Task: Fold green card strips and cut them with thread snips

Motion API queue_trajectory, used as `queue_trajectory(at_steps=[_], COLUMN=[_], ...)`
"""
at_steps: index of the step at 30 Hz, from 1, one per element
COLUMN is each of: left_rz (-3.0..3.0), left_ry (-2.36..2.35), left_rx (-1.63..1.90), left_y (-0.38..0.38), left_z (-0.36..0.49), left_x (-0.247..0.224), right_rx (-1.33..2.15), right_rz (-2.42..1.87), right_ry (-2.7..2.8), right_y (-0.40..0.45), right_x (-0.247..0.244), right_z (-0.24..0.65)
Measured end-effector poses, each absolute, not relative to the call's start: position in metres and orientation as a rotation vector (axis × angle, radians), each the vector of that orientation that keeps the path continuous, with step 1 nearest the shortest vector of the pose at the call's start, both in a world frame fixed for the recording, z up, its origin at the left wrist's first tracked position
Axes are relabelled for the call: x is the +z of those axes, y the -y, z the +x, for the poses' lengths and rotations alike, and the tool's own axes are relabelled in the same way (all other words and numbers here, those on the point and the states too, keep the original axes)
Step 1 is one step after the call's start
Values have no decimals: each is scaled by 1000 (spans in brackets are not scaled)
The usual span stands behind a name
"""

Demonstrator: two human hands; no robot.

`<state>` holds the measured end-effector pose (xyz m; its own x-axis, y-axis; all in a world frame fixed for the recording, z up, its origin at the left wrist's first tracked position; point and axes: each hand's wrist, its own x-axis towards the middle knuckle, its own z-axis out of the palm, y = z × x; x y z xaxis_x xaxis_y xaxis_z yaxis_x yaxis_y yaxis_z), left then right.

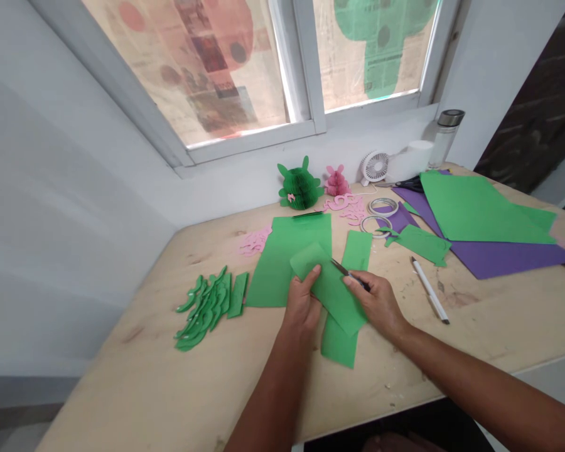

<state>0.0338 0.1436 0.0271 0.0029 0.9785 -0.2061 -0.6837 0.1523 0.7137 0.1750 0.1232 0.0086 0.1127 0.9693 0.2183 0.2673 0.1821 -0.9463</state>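
My left hand pinches a green paper piece near its left end, thumb on top. My right hand is closed on small dark-handled scissors, whose blades point up and left at the upper edge of that piece. Whether the blades are parted is too small to tell. Beneath the held piece lies a green strip, and a larger green sheet is flat behind my left hand with a dark pen-like item on its far edge.
Cut green shapes are piled at the left. Behind stand a green paper figure, a pink one and a small fan. To the right are tape rolls, a white pen, green and purple sheets, and a bottle.
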Motion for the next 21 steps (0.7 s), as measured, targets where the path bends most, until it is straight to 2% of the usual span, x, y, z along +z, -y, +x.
queue_trajectory(at_steps=[21], left_rz=[480], left_ry=[-792], left_rx=[1378], left_y=[-143], left_z=[35], left_x=[28], right_rx=[860], right_rz=[-1303], right_ry=[1370], right_y=[-123], right_x=[10], right_z=[176])
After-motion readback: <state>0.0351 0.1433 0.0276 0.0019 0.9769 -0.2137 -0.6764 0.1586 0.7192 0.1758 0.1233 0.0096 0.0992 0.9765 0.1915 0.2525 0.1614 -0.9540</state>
